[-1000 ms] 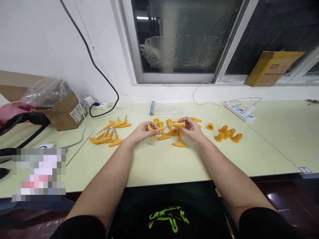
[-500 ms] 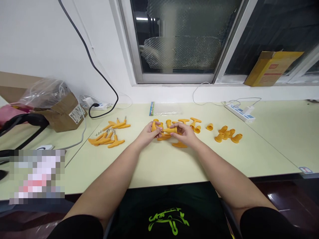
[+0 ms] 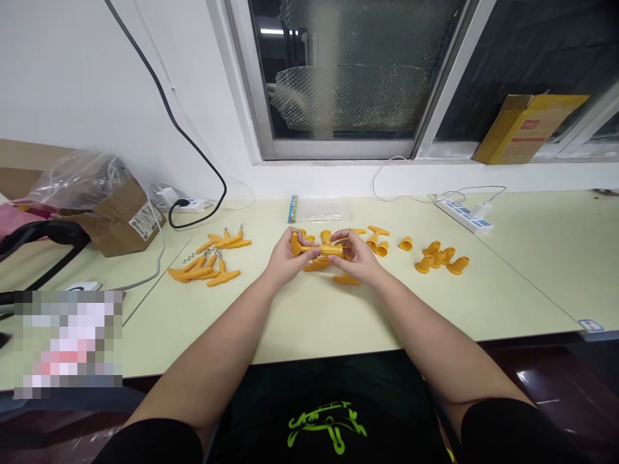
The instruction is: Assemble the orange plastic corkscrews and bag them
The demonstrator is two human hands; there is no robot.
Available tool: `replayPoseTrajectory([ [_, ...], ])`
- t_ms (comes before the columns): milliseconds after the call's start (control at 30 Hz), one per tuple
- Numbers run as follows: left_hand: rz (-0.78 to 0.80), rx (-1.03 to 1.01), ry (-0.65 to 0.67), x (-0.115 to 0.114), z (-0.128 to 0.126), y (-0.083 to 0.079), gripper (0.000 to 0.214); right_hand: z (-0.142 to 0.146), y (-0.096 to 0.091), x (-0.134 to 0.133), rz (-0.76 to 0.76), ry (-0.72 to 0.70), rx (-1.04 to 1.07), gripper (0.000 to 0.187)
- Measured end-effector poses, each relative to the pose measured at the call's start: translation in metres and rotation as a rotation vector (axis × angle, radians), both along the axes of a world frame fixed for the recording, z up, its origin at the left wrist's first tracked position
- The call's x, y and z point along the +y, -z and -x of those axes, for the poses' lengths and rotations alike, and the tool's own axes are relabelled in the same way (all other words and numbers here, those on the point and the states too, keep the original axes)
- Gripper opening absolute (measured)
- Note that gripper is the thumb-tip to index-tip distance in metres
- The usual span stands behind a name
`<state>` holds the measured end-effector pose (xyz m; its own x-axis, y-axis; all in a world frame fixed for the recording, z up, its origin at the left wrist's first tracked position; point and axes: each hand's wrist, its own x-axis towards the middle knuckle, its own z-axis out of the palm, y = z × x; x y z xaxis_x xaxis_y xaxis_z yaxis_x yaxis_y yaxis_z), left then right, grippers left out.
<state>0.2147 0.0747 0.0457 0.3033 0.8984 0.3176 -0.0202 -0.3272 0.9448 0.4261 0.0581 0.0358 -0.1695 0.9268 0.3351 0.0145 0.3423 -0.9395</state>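
Note:
My left hand is closed on the yellow T-shaped handle of a corkscrew. My right hand grips a yellow bell-shaped sleeve by its flared end. The sleeve lies in line with the handle's stem and meets it at my left fingertips; no bare screw shows between them. Just behind and below my hands lie more yellow pieces, among them a T-handle and an upright sleeve, partly covered by my fingers.
Several corkscrews with bare metal spirals lie in a group at left. Loose yellow sleeves stand and lie at right. Behind are a clear plastic bag, a power strip and, far left, a cardboard box.
The sleeve and the corkscrew handle have come together end to end, and the gap between them has closed. The handle now shows more plainly in my left hand.

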Motion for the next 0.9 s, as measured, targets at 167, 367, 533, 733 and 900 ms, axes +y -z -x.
replayPoseTrajectory([
  [167, 0.055, 0.0, 0.015, 0.001, 0.0, 0.002, 0.054, 0.003, 0.002, 0.003, 0.225, -0.032, 0.03, 0.031],
  [367, -0.382, 0.29, -0.025, 0.002, 0.003, 0.007, 0.027, -0.008, 0.0, 0.008, 0.673, -0.099, -0.112, 0.046],
  [533, -0.52, 0.433, -0.31, 0.021, 0.029, 0.004, 0.006, -0.049, -0.003, 0.018, 0.13, 0.465, -0.559, 0.029],
  [733, -0.34, 0.745, -0.305, 0.046, 0.062, 0.02, 0.01, -0.092, 0.0, 0.025, 0.299, 0.659, -0.896, 0.033],
  [900, -0.202, 0.692, -0.183, 0.051, 0.072, 0.023, 0.031, -0.1, 0.009, 0.031, 0.363, 0.593, -0.945, 0.022],
])
